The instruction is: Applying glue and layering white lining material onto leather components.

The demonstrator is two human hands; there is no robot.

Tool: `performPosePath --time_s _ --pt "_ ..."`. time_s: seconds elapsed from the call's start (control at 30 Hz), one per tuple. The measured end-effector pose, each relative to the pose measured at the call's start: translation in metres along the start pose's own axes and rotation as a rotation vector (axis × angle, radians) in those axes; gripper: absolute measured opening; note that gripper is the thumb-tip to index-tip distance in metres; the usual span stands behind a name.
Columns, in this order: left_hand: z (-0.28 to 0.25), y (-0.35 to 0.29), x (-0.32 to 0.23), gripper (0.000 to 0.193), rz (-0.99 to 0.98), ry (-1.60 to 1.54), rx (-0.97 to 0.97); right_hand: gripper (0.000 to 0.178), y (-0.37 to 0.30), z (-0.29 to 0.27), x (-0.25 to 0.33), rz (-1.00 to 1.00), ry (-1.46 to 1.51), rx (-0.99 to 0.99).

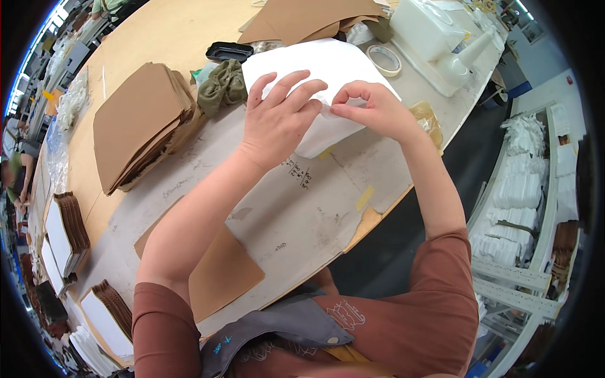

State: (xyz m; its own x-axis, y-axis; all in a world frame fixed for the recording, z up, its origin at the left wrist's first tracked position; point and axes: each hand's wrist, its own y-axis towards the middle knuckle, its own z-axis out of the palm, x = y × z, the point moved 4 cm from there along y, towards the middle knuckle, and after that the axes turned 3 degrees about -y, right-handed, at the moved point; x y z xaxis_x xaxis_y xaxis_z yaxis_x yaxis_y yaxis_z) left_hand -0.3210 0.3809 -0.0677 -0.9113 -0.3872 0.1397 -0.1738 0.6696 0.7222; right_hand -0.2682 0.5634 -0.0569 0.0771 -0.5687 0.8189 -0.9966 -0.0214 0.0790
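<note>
A white sheet-like stack (353, 60) with rounded corners lies on the far part of the table under both my hands. My left hand (277, 116) is over its near left part, fingers spread and curved, the thumb toward the right hand. My right hand (375, 110) pinches with thumb and index finger at the sheet's middle. A small, thin, whitish bit shows between the two hands, too pale against the sheet to name. The fingertips of my two hands are close together but apart.
A stack of brown cardboard pieces (135, 123) stands at the left, beside a crumpled olive cloth (224, 87) and black tray (229, 51). A tape roll (384, 60) and white plastic container (425, 28) are at the far right. Brown card (227, 274) lies near me. A shelf rack (513, 271) stands right.
</note>
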Motion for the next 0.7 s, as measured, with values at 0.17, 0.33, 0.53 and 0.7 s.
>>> performPosePath --time_s 0.17,0.33,0.53,0.7 --pt "-0.001 -0.011 -0.009 0.007 0.006 -0.086 -0.028 0.022 0.006 -0.011 -0.010 0.083 -0.044 -0.092" --pt "-0.008 -0.014 -0.019 0.010 0.052 -0.069 -0.026 0.021 0.019 -0.016 0.005 0.043 -0.048 -0.188" --pt "-0.012 0.005 -0.007 0.015 -0.083 -0.041 -0.072 0.020 0.012 -0.003 0.002 0.081 -0.034 -0.051" --pt "-0.010 -0.008 -0.022 0.012 0.036 -0.059 -0.051 0.020 0.018 -0.010 -0.003 0.031 -0.074 -0.209"
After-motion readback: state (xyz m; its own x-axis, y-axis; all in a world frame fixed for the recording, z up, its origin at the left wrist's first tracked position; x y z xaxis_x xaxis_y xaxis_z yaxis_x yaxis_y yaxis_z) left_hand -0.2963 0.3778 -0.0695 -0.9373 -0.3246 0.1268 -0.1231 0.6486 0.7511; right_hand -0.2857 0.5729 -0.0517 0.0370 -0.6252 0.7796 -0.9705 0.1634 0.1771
